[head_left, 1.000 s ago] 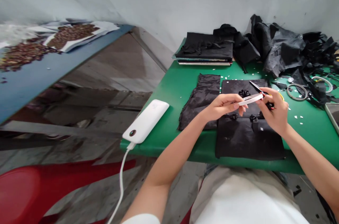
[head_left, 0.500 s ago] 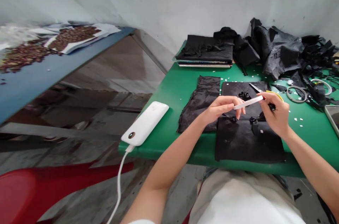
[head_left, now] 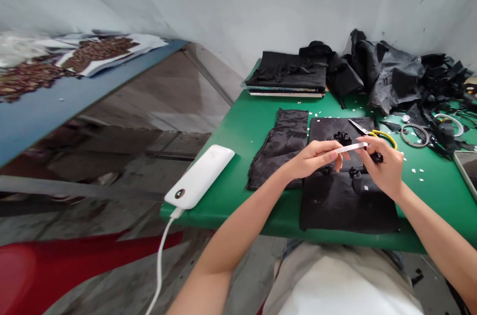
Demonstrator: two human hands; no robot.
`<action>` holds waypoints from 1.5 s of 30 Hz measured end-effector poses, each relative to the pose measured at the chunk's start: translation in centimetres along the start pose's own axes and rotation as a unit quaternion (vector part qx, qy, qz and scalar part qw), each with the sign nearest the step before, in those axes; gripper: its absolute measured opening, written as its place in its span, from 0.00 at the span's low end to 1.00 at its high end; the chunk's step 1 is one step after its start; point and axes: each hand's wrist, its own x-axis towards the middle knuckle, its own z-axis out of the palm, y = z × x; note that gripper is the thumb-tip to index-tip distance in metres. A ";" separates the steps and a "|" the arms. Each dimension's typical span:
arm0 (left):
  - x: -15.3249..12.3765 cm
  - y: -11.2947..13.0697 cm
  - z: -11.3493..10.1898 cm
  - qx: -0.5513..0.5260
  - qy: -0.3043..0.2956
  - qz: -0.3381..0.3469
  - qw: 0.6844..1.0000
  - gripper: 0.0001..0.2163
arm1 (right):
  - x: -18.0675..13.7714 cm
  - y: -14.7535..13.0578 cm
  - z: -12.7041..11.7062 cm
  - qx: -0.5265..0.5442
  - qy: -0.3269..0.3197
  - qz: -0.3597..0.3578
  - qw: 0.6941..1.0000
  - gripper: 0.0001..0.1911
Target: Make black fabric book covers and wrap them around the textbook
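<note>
Between my two hands, above the black fabric pieces, is a narrow white roll of tape (head_left: 350, 148), seen almost edge-on. My left hand (head_left: 316, 157) pinches its left end with thumb and fingers. The fingers of my right hand (head_left: 383, 166) close on its right end; a small dark thing beside them is partly hidden. Under the hands lie a flat black fabric piece (head_left: 346, 208) and another black piece with a looped black trim (head_left: 341, 138). Scissors with yellow handles (head_left: 385, 137) rest just beyond my right hand.
The green table (head_left: 238, 131) carries a white power bank (head_left: 201, 176) with a cable, folded black fabric (head_left: 278, 151), a grey ring (head_left: 415, 135) and scattered white scraps. Crumpled black material (head_left: 395, 74) is heaped at the back. A red chair (head_left: 55, 270) stands left.
The tape roll has turned more level and looks thinner. My right hand has shifted slightly down and left, showing more of the scissors. The view has moved a little.
</note>
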 end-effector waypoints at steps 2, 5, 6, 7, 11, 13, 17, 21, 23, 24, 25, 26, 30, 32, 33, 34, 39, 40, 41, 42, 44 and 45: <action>-0.1 0.0 -0.3 -0.032 0.009 0.031 0.999 0.19 | 0.0 0.1 -0.1 0.003 -0.007 0.042 0.999 0.07; -0.1 -0.2 -0.6 -0.073 0.010 0.084 0.994 0.17 | 0.2 0.1 -0.3 0.019 -0.015 0.082 0.996 0.08; 0.0 -0.2 -0.7 -0.080 0.008 0.095 0.992 0.17 | 0.2 0.0 -0.3 0.025 -0.018 0.087 0.996 0.07; 0.0 -0.3 -0.8 -0.086 0.005 0.105 0.991 0.16 | 0.3 0.0 -0.4 0.032 -0.019 0.088 0.995 0.07; 0.1 -0.4 -0.8 -0.101 -0.001 0.118 0.988 0.14 | 0.4 -0.2 -0.5 0.049 -0.016 0.080 0.995 0.05; 0.1 -0.2 -0.6 -0.097 0.003 0.106 0.990 0.15 | 0.4 -0.2 -0.5 0.043 -0.011 0.080 0.996 0.06; 0.0 0.4 -0.1 -0.088 0.034 0.075 0.993 0.14 | 0.3 0.1 -0.5 0.007 -0.012 0.089 0.996 0.12; 0.0 0.5 0.3 -0.099 0.027 0.058 0.993 0.16 | 0.2 0.4 -0.2 -0.007 -0.057 0.073 0.996 0.14; -0.1 0.4 0.2 -0.110 0.000 0.042 0.993 0.16 | 0.2 0.5 -0.1 0.000 -0.074 0.066 0.995 0.13; -0.1 0.4 0.1 -0.114 -0.012 0.033 0.993 0.16 | 0.2 0.6 -0.1 0.006 -0.081 0.064 0.995 0.12; -0.2 0.3 0.0 -0.116 -0.021 0.024 0.993 0.15 | 0.3 0.6 -0.1 0.012 -0.088 0.064 0.994 0.11; -0.2 0.2 -0.1 -0.118 -0.027 0.018 0.993 0.15 | 0.3 0.7 -0.1 0.016 -0.096 0.066 0.993 0.11; -0.3 0.0 -0.2 -0.130 -0.032 0.008 0.991 0.13 | 0.4 1.2 -0.3 0.009 -0.121 0.089 0.989 0.11; -0.3 0.0 -0.1 -0.132 -0.035 -0.003 0.991 0.13 | 0.4 1.4 -0.3 0.002 -0.134 0.100 0.986 0.12; -0.3 0.0 -0.1 -0.129 -0.033 -0.013 0.991 0.14 | 0.5 1.5 -0.4 0.001 -0.142 0.105 0.984 0.12; -0.2 0.0 0.0 -0.125 -0.030 -0.020 0.991 0.14 | 0.5 1.6 -0.4 0.001 -0.151 0.110 0.982 0.11; 0.0 0.0 0.0 -0.105 -0.013 -0.037 0.994 0.17 | 0.7 1.5 -0.5 0.041 -0.201 0.162 0.965 0.12; 0.0 0.0 0.0 -0.103 -0.011 -0.038 0.994 0.17 | 0.7 1.6 -0.5 0.047 -0.209 0.176 0.961 0.12; 0.0 0.0 -0.1 -0.101 -0.008 -0.038 0.994 0.17 | 0.9 1.8 -0.7 0.048 -0.215 0.186 0.957 0.13; 0.0 -0.1 -0.1 -0.101 -0.005 -0.037 0.994 0.17 | 1.0 2.0 -0.8 0.041 -0.218 0.195 0.956 0.13; 0.0 -0.2 -0.2 -0.105 0.006 -0.032 0.994 0.17 | 1.4 2.9 -1.4 0.004 -0.216 0.210 0.954 0.13; 0.0 -0.2 -0.2 -0.105 0.018 -0.030 0.994 0.17 | 1.7 3.4 -1.8 -0.022 -0.215 0.223 0.951 0.13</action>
